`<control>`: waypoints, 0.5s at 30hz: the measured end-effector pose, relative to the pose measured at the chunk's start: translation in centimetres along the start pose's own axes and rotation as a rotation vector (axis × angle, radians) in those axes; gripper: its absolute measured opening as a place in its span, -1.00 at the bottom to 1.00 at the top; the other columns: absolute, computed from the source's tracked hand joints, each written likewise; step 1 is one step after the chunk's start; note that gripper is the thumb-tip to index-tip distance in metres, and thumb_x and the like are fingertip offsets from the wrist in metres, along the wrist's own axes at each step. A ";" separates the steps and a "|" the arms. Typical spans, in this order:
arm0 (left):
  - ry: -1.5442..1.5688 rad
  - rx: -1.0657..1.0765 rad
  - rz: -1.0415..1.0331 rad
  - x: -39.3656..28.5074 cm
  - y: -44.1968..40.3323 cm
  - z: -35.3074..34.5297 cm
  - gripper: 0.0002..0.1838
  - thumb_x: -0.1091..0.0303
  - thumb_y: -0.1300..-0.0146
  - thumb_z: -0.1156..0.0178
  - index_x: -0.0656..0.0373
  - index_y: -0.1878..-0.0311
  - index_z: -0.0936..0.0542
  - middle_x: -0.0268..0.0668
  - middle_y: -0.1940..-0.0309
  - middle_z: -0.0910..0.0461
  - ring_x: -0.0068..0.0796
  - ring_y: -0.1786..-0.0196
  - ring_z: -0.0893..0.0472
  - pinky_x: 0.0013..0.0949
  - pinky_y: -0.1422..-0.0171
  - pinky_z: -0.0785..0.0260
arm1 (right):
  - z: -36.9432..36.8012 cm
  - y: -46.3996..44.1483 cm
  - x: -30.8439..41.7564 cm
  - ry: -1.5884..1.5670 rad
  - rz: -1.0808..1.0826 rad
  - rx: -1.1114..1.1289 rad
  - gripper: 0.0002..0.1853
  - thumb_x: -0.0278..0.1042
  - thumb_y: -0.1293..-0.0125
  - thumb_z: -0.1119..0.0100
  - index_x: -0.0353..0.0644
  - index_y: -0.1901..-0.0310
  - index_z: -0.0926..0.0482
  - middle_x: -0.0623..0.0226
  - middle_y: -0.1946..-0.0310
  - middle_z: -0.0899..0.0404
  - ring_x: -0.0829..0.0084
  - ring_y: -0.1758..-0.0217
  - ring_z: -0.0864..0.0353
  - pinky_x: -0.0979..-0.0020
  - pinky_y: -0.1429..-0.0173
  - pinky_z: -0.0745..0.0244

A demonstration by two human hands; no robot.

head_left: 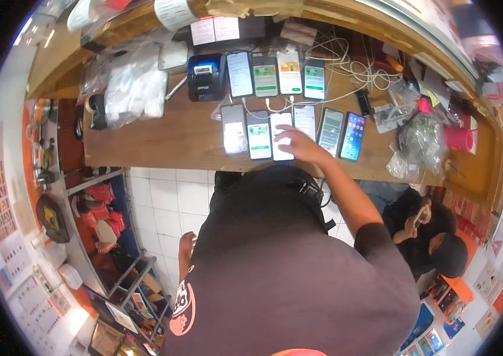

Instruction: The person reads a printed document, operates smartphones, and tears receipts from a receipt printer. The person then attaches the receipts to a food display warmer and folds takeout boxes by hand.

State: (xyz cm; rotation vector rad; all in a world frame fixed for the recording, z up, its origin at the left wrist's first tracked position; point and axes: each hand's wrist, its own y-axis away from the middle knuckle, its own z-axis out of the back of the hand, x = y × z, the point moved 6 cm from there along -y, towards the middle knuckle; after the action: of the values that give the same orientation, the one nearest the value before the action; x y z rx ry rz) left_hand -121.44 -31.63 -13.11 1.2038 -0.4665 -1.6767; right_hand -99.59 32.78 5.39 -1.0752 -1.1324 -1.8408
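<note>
1. Now, the right hand (pixel 297 144), fingers loosely spread, is over a slim white-lit rectangular phone (pixel 281 155) in the near row on the brown wooden table (pixel 171 142): screen-tapping, I'd judge.
2. Left hand (pixel 187 245) hangs off-table; can't tell its grip.
3. Next touch wants 1 light tap.

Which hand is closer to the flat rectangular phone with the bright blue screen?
Right. The right hand is over a flat white-screened phone, left of the blue-screened phone; the left hand is farther away, beyond the brown wooden table's edge.
</note>
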 end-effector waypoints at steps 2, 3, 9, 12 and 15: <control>0.121 -0.018 0.253 -2.6 1.5 0.3 -0.62 0.24 -0.28 -0.09 0.11 -0.14 -0.52 -0.33 0.13 -0.64 -0.37 0.11 -0.62 -0.22 0.10 -0.40 | -4.1 -2.4 0.6 0.124 0.184 0.197 -0.70 -0.25 -0.23 -0.27 -0.10 0.02 -0.61 0.03 -0.51 -0.09 0.03 -0.49 -0.23 0.20 -0.50 -0.16; 0.145 -0.040 0.256 -4.3 1.7 0.3 -0.56 0.20 -0.27 -0.10 0.09 -0.21 -0.49 -0.34 0.10 -0.63 -0.36 0.09 -0.62 -0.19 0.10 -0.38 | -5.4 -3.6 0.7 0.157 0.194 0.266 -0.69 -0.25 -0.23 -0.26 -0.09 0.00 -0.60 0.06 -0.53 -0.02 0.03 -0.50 -0.20 0.20 -0.50 -0.16; 0.332 -0.193 0.102 -8.9 1.8 -0.5 -0.54 0.21 -0.27 -0.11 0.12 -0.22 -0.50 -0.30 0.06 -0.64 -0.36 0.05 -0.61 -0.19 0.02 -0.36 | -9.4 -7.3 0.0 0.295 0.134 0.480 -0.65 -0.29 -0.25 -0.26 -0.10 -0.07 -0.55 0.19 -0.59 0.17 0.02 -0.56 -0.09 0.16 -0.52 -0.13; 0.257 -0.188 -0.003 -6.7 2.2 -3.2 -0.56 0.22 -0.28 -0.10 0.12 -0.21 -0.51 -0.30 0.09 -0.65 -0.39 0.11 -0.62 -0.30 0.17 -0.39 | -9.6 -7.8 -0.3 0.344 0.159 0.481 -0.67 -0.25 -0.26 -0.24 -0.10 -0.04 -0.58 0.15 -0.59 0.18 0.02 -0.53 -0.14 0.21 -0.50 -0.18; 0.381 -0.150 0.165 -5.1 3.6 -5.9 -0.64 0.28 -0.32 -0.06 0.15 -0.14 -0.55 -0.25 0.11 -0.67 -0.35 0.14 -0.65 -0.29 0.23 -0.44 | -9.8 -7.9 -0.8 0.332 0.152 0.459 -0.67 -0.23 -0.26 -0.24 -0.10 -0.04 -0.58 0.17 -0.59 0.15 0.01 -0.51 -0.17 0.20 -0.49 -0.19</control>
State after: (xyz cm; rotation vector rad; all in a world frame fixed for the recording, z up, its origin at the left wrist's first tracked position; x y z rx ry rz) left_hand -114.38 -27.51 -10.46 1.2983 -0.1941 -1.2809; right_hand -108.96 26.71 -0.53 -0.5515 -1.1587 -1.4718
